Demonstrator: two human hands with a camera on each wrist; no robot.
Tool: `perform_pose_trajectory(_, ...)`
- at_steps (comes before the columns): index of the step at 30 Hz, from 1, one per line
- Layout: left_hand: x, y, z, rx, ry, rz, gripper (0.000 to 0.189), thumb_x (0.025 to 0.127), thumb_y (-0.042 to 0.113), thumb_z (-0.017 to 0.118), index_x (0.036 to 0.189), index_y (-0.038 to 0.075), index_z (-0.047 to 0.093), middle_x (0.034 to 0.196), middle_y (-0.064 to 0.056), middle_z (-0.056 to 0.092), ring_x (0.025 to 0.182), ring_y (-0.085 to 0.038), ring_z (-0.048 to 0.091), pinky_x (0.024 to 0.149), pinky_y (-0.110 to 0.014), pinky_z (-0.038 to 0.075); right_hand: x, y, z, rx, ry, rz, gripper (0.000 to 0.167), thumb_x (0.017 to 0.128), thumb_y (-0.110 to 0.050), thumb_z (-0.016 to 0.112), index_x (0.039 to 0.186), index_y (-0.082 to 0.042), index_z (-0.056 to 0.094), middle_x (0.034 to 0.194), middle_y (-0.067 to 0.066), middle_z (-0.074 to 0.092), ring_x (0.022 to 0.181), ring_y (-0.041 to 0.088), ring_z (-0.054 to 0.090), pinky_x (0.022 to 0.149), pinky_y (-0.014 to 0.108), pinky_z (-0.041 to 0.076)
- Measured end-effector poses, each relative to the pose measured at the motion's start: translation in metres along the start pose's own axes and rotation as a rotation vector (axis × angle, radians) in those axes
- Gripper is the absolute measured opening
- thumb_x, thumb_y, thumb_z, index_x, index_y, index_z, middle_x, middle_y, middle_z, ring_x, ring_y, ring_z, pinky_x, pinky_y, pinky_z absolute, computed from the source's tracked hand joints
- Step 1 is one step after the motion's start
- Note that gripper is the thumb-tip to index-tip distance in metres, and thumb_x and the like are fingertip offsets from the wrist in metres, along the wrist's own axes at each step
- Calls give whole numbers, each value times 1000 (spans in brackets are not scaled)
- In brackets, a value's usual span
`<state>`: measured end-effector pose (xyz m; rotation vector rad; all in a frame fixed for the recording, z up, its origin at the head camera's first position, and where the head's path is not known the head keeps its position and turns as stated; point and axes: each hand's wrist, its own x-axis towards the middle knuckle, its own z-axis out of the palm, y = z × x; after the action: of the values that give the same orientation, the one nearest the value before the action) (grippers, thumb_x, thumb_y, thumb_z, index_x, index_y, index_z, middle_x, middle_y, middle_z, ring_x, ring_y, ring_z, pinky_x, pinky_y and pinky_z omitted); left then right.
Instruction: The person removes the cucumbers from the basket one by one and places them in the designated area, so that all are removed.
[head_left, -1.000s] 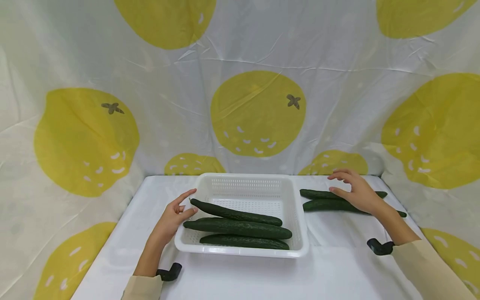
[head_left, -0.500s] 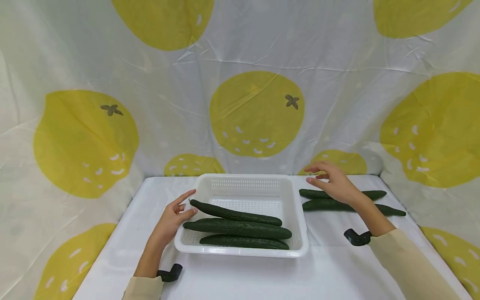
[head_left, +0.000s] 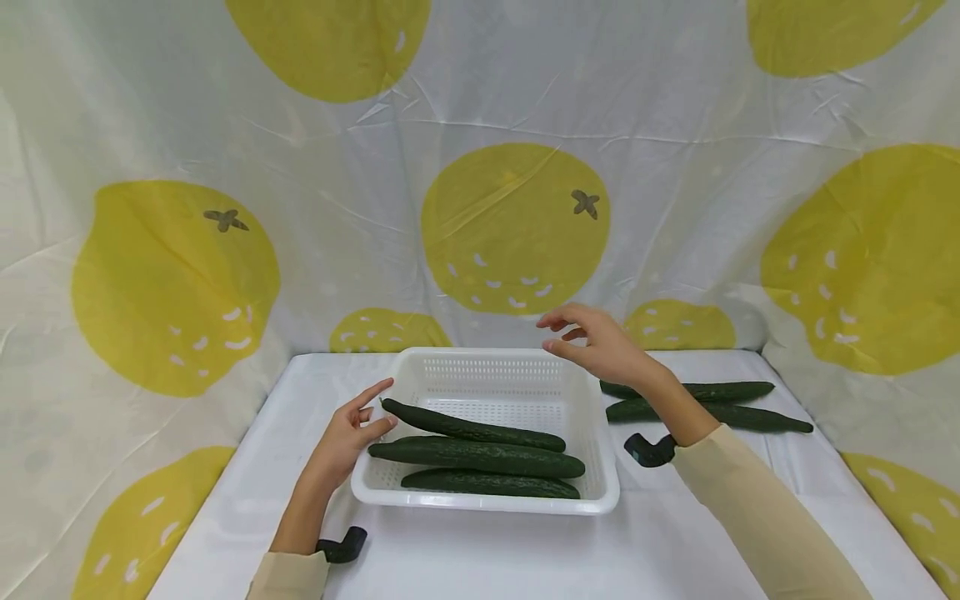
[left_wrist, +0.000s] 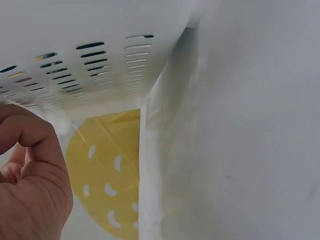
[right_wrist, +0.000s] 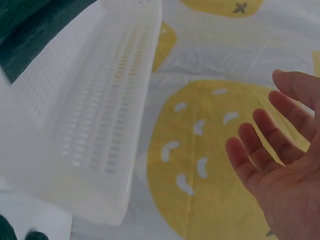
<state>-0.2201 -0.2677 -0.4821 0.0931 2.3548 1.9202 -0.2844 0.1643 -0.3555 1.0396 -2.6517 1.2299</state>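
In the head view, a white plastic basket (head_left: 495, 502) with slotted walls holds three long green cucumbers (head_left: 477, 456), lying crosswise in its near half. At the basket's left side, my left hand (head_left: 341, 437) grips the rim; in the left wrist view its curled fingers (left_wrist: 27, 132) are by the slotted outer wall. Over the basket's far right corner is my right hand (head_left: 600, 346), raised with fingers loosely bent and nothing in it. The right wrist view shows that hand's spread fingers (right_wrist: 262, 142) apart from the basket wall (right_wrist: 107, 100).
Two more cucumbers, a far one (head_left: 723, 392) and a near one (head_left: 765, 418), lie side by side on the white tabletop (head_left: 675, 533) right of the basket; my right forearm partly covers them. A lemon-print curtain (head_left: 517, 108) hangs behind and at both sides.
My right hand has moved left, from above the two cucumbers on the table to over the basket's far right corner, holding nothing. My left hand, the basket and the cucumbers stay in place.
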Motion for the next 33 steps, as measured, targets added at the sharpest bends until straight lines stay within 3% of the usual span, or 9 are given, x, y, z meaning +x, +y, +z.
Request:
perform_pose_trajectory(7, 0, 4, 1, 16, 9, -3, 69, 93, 16, 76, 155, 29, 47, 72, 2, 46, 62, -8, 52, 61, -24, 49, 27, -15, 24, 58, -79, -31, 42, 102, -26, 67, 138, -6, 61, 132, 7, 66, 122, 31, 61, 103, 48, 51)
perform_pose_trajectory(13, 0, 3, 2, 12, 12, -6, 69, 93, 16, 76, 155, 27, 47, 71, 2, 48, 62, -8, 54, 60, -24, 50, 43, -21, 48, 55, -132, -26, 34, 101, -26, 68, 131, -12, 65, 129, 3, 67, 118, 26, 62, 101, 45, 52)
perform_pose_trajectory(22, 0, 7, 3, 19, 7, -2, 69, 94, 17, 75, 156, 27, 46, 73, 1, 49, 64, -8, 55, 62, -24, 51, 50, -14, 76, 58, -211, -39, 31, 102, -27, 67, 129, -12, 65, 121, 5, 70, 113, 19, 65, 101, 40, 53)
perform_pose_trajectory(33, -4, 6, 4, -6, 3, -15, 71, 94, 14, 75, 158, 24, 43, 75, 1, 52, 66, -9, 57, 63, -25, 53, 49, -1, 110, 34, -360, 41, 31, 103, -27, 64, 132, -15, 64, 126, 4, 68, 117, 20, 65, 101, 39, 53)
